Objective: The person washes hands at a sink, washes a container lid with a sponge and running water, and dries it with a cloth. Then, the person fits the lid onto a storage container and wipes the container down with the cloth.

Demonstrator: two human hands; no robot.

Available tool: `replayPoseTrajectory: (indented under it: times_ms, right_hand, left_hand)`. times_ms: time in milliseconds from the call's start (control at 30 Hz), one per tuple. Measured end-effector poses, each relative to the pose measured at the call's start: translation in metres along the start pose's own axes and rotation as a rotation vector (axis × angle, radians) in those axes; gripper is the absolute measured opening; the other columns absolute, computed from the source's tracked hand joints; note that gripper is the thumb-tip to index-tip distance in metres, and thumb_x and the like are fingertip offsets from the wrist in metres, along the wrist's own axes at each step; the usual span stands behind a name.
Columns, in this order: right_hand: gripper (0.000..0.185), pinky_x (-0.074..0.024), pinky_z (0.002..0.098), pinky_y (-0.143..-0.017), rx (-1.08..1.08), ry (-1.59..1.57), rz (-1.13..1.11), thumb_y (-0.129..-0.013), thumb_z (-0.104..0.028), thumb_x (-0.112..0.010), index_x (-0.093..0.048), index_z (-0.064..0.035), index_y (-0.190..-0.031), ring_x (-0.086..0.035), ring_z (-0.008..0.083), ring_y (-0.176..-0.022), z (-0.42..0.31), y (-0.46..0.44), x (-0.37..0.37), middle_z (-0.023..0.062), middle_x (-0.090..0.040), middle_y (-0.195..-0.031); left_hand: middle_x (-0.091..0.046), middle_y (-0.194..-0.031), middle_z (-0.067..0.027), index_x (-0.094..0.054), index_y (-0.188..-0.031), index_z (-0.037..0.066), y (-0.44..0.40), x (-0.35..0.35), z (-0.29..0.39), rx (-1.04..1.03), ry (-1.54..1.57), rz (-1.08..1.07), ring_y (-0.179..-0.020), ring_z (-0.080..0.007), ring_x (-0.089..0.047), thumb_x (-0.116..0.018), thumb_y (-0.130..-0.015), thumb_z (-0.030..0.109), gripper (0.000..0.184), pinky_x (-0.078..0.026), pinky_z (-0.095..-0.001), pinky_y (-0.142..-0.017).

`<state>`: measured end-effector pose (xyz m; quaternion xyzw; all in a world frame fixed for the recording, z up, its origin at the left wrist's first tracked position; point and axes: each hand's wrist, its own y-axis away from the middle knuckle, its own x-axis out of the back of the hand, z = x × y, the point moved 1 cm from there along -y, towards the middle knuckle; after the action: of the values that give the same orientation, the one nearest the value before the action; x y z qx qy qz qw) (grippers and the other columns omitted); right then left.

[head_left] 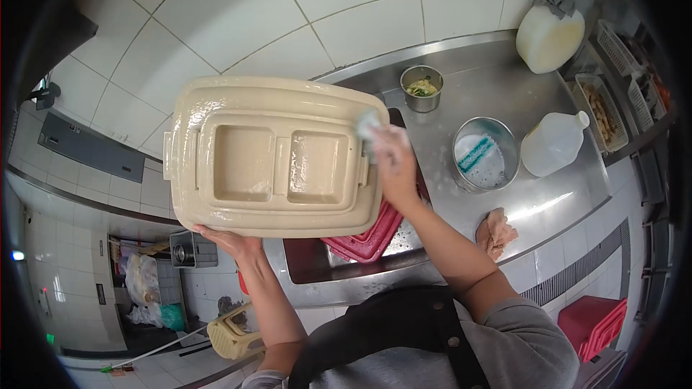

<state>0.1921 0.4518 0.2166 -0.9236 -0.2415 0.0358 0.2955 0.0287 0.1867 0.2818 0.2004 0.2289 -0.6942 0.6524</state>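
Observation:
A large beige plastic lid (245,162) with two rectangular recesses is held up in front of me, its surface wet and shiny. My left hand (231,241) grips its lower left edge, fingers partly hidden behind it. At the right rim, my right hand (393,151) presses a pale sponge or scouring pad (369,127), blurred by motion. Below the lid is a steel sink (306,268), where a red plastic lid or tray (371,234) lies tilted and partly covered.
On the steel counter (468,220) stand a pot of suds (486,155) with a teal-and-white sponge, a small food pot (422,88), a white jug (556,144), a larger yellowish container (550,37) and a crumpled brown cloth (495,234). A tiled wall (360,29) rises behind.

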Motion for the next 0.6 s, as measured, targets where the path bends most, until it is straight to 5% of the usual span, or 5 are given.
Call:
replayPoseTrajectory:
  times_ms: [167,267,333,433,600]
  right_hand:
    - [0.065,-0.0406,0.0442,-0.094,-0.101,0.095,-0.149,-0.085,-0.001,-0.055,-0.038,-0.0113,-0.147,-0.050,0.0469,-0.102,-0.039,0.076,-0.037,0.0295,-0.044,-0.120]
    - [0.063,-0.0360,0.0390,-0.097,-0.281,-0.067,-0.341,-0.086,0.001,-0.050,-0.033,-0.0004,-0.147,-0.046,0.0367,-0.107,-0.037,0.118,-0.051,0.0262,-0.040,-0.119]
    - [0.065,-0.0362,0.0370,-0.094,-0.127,-0.027,-0.092,-0.086,0.002,-0.045,-0.029,-0.0007,-0.149,-0.043,0.0338,-0.104,-0.027,0.093,-0.046,0.0239,-0.040,-0.115]
    - [0.054,-0.0392,0.0469,-0.091,-0.068,0.045,0.149,-0.088,-0.001,-0.046,-0.042,-0.0052,-0.142,-0.051,0.0394,-0.105,-0.010,0.007,-0.036,0.0255,-0.048,-0.115]
    - [0.028,-0.0431,0.0456,-0.081,-0.005,0.059,-0.006,-0.087,-0.006,-0.055,-0.062,-0.0042,-0.114,-0.056,0.0363,-0.091,0.005,-0.069,-0.049,0.0190,-0.055,-0.101]
  left_hand:
    - [-0.032,-0.151,-0.0095,-0.026,-0.149,0.019,0.011,-0.010,0.001,-0.062,0.005,0.012,-0.135,-0.0350,-0.036,-0.039,-0.081,0.080,0.093,-0.035,-0.0535,-0.111]
    - [-0.033,-0.151,-0.0083,-0.027,-0.149,0.019,0.001,0.000,0.001,-0.031,0.045,0.051,-0.135,-0.0341,-0.037,-0.040,-0.079,0.083,0.096,-0.036,-0.0526,-0.110]
    - [-0.034,-0.150,-0.0078,-0.027,-0.149,0.019,0.002,0.008,0.000,-0.006,0.066,0.059,-0.135,-0.0332,-0.037,-0.038,-0.081,0.082,0.094,-0.037,-0.0516,-0.110]
    - [-0.035,-0.150,-0.0071,-0.027,-0.149,0.019,0.014,0.013,-0.001,-0.009,0.067,0.023,-0.135,-0.0313,-0.038,-0.035,-0.085,0.079,0.088,-0.037,-0.0493,-0.110]
    - [-0.037,-0.149,-0.0071,-0.029,-0.148,0.017,0.035,0.006,-0.002,-0.066,0.016,-0.116,-0.134,-0.0286,-0.039,-0.034,-0.091,0.071,0.079,-0.036,-0.0453,-0.110]
